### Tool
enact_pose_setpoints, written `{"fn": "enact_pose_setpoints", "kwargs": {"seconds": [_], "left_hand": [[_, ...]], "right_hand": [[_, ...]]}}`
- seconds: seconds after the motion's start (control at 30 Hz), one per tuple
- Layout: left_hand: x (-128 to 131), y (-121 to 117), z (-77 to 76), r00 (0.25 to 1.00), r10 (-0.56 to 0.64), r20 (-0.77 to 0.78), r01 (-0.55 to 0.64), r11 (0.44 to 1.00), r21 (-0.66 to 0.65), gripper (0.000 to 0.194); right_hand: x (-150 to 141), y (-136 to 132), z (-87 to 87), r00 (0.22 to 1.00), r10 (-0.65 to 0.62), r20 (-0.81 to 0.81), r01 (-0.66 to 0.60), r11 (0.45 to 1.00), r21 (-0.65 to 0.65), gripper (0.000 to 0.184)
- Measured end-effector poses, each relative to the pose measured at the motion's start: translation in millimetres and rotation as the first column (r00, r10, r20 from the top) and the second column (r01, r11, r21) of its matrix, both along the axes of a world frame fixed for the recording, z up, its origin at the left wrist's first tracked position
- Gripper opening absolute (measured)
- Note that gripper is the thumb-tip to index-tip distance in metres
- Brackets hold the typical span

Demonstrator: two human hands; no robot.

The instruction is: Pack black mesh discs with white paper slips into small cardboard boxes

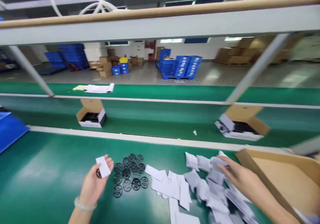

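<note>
My left hand point(96, 180), palm up, holds a small white card point(103, 166) with its thumb. Part of a black spoked ring point(99, 173) shows beneath the card. To the right of that hand, several more black spoked rings point(126, 173) lie spread on the green table. Over a pile of small white packets point(216, 192) is my right hand point(238, 174), its thumb and fingers closing on one packet point(218, 163) at the upper part of the pile. Slight blur softens the fingertips. Between the rings and the packets, white cards point(172, 185) overlap loosely.
At the right edge stands a shallow cardboard tray point(270, 184). Open boxes with black contents, one at left point(91, 124) and one at right point(240, 136), sit on the belt behind the table rail point(150, 139). A blue bin point(11, 130) is at far left.
</note>
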State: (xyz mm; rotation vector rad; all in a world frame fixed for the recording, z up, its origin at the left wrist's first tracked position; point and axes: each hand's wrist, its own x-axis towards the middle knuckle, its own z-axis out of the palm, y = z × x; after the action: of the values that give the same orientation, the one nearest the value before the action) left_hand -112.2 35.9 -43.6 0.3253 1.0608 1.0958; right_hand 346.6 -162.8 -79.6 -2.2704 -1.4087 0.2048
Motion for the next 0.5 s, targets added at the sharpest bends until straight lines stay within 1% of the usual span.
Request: {"fn": "enact_pose_setpoints", "kwargs": {"seconds": [0.03,0.07,0.1,0.13,0.17,0.2,0.23,0.27,0.3,0.33,0.37,0.43,0.5], "left_hand": [[-13,15,5.6,0.999,0.025,-0.026,-0.023,0.999,0.044,0.027],[-26,30,8.8,0.998,0.024,-0.063,-0.018,0.995,0.099,0.026],[-38,47,10.2,0.993,0.006,-0.121,0.014,0.986,0.163,0.025],[-49,65,10.9,0.977,-0.013,-0.213,0.066,0.968,0.241,0.025],[-59,86,11.6,0.933,-0.013,-0.360,0.143,0.931,0.337,0.027],[-67,108,13.1,0.849,0.021,-0.528,0.245,0.870,0.429,0.030],[-73,132,15.7,0.714,0.096,-0.693,0.376,0.782,0.497,0.034],[-76,157,19.4,0.543,0.200,-0.815,0.520,0.682,0.514,0.037],[-77,182,23.7,0.441,0.256,-0.860,0.607,0.621,0.496,0.037],[-75,207,27.9,0.370,0.286,-0.884,0.671,0.576,0.467,0.034],[-71,230,31.4,0.322,0.290,-0.901,0.720,0.543,0.432,0.030],[-59,271,33.5,0.256,0.256,-0.932,0.790,0.500,0.355,0.021],[-44,301,27.8,0.177,0.217,-0.960,0.847,0.464,0.260,0.014]], "right_hand": [[-1,13,5.0,0.999,0.006,-0.042,-0.006,1.000,0.018,0.052],[-4,27,10.4,0.996,0.027,-0.080,-0.024,0.999,0.032,0.053],[-10,41,15.9,0.992,0.057,-0.112,-0.053,0.998,0.044,0.053],[-18,55,20.9,0.987,0.083,-0.134,-0.077,0.996,0.053,0.054],[-26,68,25.1,0.983,0.105,-0.152,-0.098,0.994,0.055,0.056],[-35,81,28.3,0.978,0.123,-0.169,-0.116,0.992,0.053,0.057],[-43,91,30.3,0.972,0.139,-0.192,-0.132,0.990,0.048,0.058],[-51,100,31.0,0.964,0.149,-0.219,-0.142,0.989,0.046,0.058],[-57,106,30.2,0.955,0.156,-0.251,-0.149,0.988,0.048,0.057],[-61,111,27.9,0.945,0.164,-0.284,-0.155,0.986,0.054,0.056],[-63,113,24.1,0.933,0.169,-0.317,-0.157,0.986,0.061,0.053],[-60,111,12.1,0.920,0.169,-0.353,-0.150,0.985,0.083,0.047],[-51,103,-4.5,0.940,0.149,-0.308,-0.119,0.986,0.115,0.040]]}}
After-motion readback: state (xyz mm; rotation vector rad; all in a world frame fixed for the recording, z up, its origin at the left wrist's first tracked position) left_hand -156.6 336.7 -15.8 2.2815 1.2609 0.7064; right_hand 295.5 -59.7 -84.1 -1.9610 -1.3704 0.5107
